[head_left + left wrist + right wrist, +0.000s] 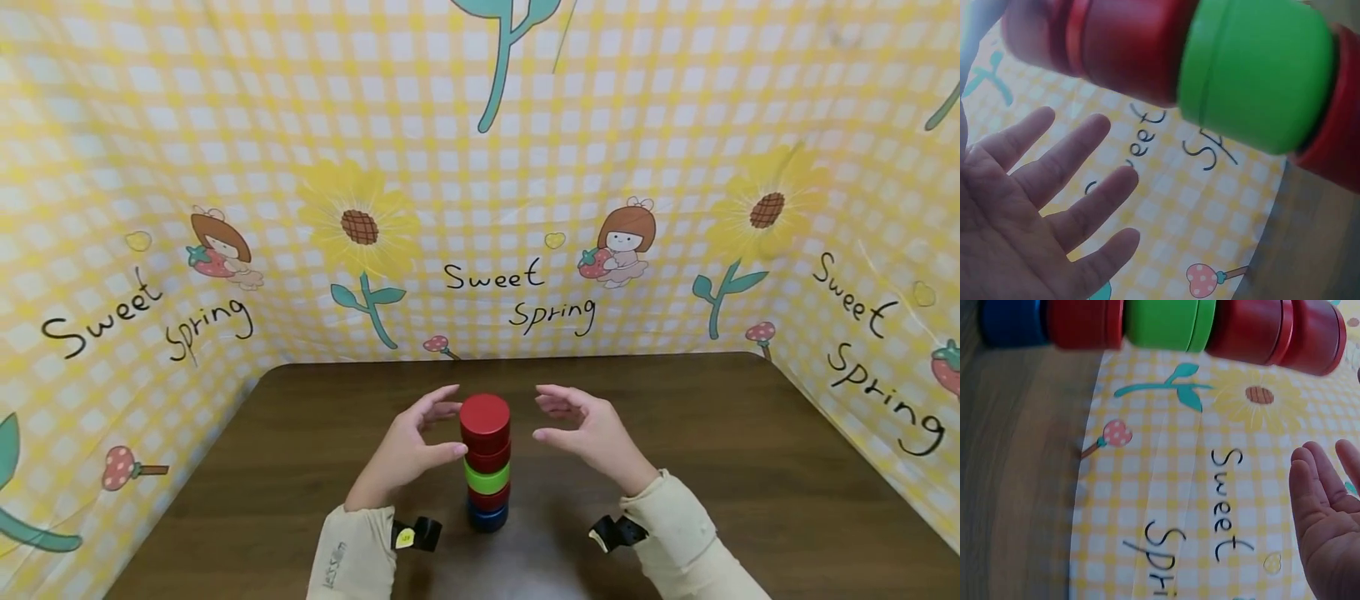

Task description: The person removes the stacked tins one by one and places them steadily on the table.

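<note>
A: Stack of round tins (486,462) stands upright on the brown table (750,467), long axis vertical: blue at the base, then red, green, red, red on top.

B: Hands?

A: Left hand (408,446) just left of the stack, fingers relaxed and spread, holding nothing; thumb near the upper tins, contact unclear. Right hand (588,433) right of the stack, open, apart from it. Yellow checked cloth (495,208) hangs behind the stack

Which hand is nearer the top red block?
Left. The left hand sits beside the top red block, fingertips almost touching; the right hand hovers farther off, clearly apart.
</note>
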### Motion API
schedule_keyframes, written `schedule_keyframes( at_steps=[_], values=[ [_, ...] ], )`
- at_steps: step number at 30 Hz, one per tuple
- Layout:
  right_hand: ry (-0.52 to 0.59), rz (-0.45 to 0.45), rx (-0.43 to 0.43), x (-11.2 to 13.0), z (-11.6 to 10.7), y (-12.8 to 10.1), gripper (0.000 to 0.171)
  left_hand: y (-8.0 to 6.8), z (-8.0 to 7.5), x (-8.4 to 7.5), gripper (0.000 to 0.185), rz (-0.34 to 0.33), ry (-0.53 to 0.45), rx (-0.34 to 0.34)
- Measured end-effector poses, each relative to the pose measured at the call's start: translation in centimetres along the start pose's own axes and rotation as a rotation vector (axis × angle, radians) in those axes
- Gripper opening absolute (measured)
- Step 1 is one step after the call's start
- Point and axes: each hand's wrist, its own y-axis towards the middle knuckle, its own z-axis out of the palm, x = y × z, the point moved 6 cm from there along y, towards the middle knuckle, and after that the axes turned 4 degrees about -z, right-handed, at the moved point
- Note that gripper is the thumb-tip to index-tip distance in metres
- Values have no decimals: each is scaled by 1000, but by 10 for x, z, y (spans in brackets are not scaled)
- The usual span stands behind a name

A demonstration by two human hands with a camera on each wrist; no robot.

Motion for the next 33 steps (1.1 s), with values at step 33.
schedule_keyframes(
  at_steps=[33],
  values=[
    [22,-72,31,18,46,16,60,2,29,5,54,-21,-21,28]
  ],
)
